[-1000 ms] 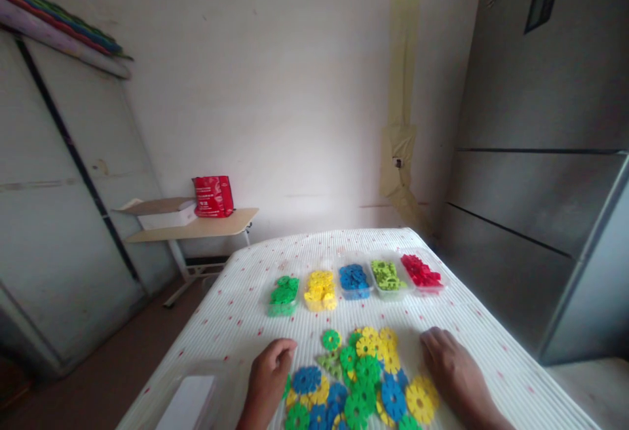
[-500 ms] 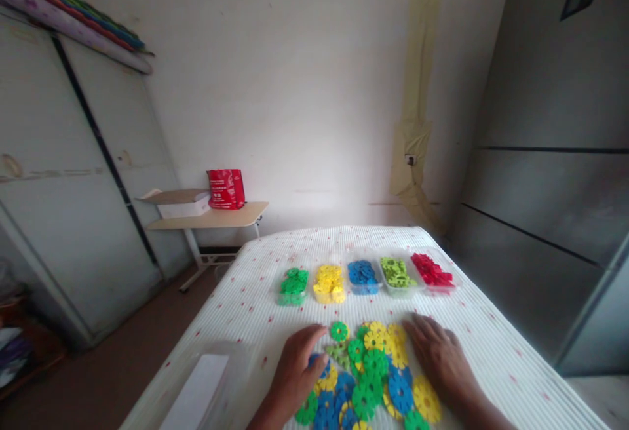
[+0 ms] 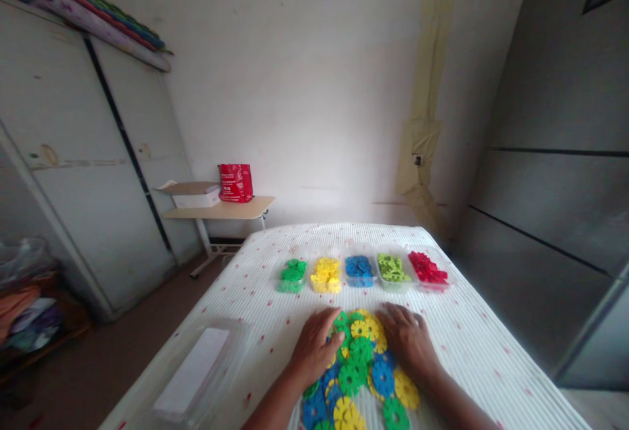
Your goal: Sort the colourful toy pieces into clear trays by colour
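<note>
A pile of flower-shaped plastic discs (image 3: 361, 349) in green, yellow and blue lies on the table in front of me. My left hand (image 3: 317, 343) cups the pile's left side, thumb and fingers apart, touching the outer discs. On the opposite side rests my right hand (image 3: 407, 337), palm down with its fingers stretched forward against the yellow discs. Neither hand grips a piece. Beyond the pile stands a row of clear tubs with green pieces (image 3: 293, 271), yellow pieces (image 3: 325, 273), blue pieces (image 3: 359, 269), light green pieces (image 3: 392, 268) and red pieces (image 3: 427, 268).
A white-and-red dotted cloth (image 3: 260, 299) covers the table. At the left lies a clear plastic container (image 3: 230, 345) with a white rectangular piece (image 3: 194, 371). A side table (image 3: 246, 208) holds a red bag (image 3: 236, 183) and a white box (image 3: 196, 199). A grey refrigerator (image 3: 545, 187) stands at right.
My hands have drawn closer together, squeezing the disc pile into a narrower shape. The small green discs at its upper left are now against the rest. The camera view has shifted slightly.
</note>
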Demonstrator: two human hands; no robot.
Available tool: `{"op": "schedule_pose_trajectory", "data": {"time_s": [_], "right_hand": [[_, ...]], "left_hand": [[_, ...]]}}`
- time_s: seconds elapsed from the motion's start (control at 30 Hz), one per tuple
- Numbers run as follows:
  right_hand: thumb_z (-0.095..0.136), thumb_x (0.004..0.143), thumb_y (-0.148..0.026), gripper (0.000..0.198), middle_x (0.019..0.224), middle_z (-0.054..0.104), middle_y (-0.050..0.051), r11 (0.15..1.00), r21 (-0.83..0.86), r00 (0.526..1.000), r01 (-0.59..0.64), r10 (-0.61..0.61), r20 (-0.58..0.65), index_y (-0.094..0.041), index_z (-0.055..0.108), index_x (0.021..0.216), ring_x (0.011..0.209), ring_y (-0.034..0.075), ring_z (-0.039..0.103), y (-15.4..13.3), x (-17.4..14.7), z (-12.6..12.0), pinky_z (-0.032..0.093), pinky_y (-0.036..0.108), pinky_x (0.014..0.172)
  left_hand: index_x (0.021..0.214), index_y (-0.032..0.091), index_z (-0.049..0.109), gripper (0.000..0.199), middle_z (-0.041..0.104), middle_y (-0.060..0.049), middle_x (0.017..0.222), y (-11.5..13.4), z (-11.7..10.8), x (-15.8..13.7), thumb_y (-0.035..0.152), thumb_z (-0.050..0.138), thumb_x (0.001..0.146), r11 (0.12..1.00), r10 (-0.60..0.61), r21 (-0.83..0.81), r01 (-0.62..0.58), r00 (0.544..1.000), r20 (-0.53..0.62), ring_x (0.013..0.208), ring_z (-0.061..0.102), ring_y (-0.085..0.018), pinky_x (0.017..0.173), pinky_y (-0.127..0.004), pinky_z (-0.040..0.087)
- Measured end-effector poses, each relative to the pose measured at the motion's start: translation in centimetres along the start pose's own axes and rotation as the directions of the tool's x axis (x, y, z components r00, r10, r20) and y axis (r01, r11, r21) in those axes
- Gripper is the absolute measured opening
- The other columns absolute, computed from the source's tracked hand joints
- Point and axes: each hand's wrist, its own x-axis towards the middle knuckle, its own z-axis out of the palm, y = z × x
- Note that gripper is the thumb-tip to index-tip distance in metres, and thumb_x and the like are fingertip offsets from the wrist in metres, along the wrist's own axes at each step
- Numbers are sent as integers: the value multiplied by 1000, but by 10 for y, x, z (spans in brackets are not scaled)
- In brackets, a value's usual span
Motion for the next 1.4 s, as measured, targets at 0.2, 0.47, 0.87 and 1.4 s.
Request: {"op": "schedule_pose_trajectory", "data": {"time_s": [0.2,0.47,0.87,1.4], "right_hand": [[43,87,-26,35,127,55,5,990,113,997,80,-81,8,-34,58,118,116,26,47,-3,2,-5,36,44,93],[43,88,-34,33,119,61,7,945,295,990,137,-135,-28,-23,62,113,110,24,53,7,1,-3,38,41,94],[39,88,-39,38,112,65,11,877,473,997,77,-56,-58,-17,66,105,106,25,57,16,-2,5,41,40,95],[70,62,-55,103,150,19,10,812,541,906,218,-374,196,-25,16,144,135,37,15,22,-64,-38,13,57,108]], "left_hand": [[114,19,61,40,62,-7,120,19,9,12,37,49,81,899,-133,-422,117,991,-10,115,53,-21,101,-36,38],[102,12,64,39,71,-9,97,12,1,8,39,56,74,606,-267,-777,169,964,2,95,64,-23,89,-38,46],[112,17,59,49,61,-11,119,5,-16,-17,41,63,70,694,-194,-706,140,981,4,117,50,-27,99,-39,37],[144,34,12,114,-3,-9,153,16,-3,-82,67,69,51,968,137,169,-184,956,259,136,1,-44,104,-66,11]]}}
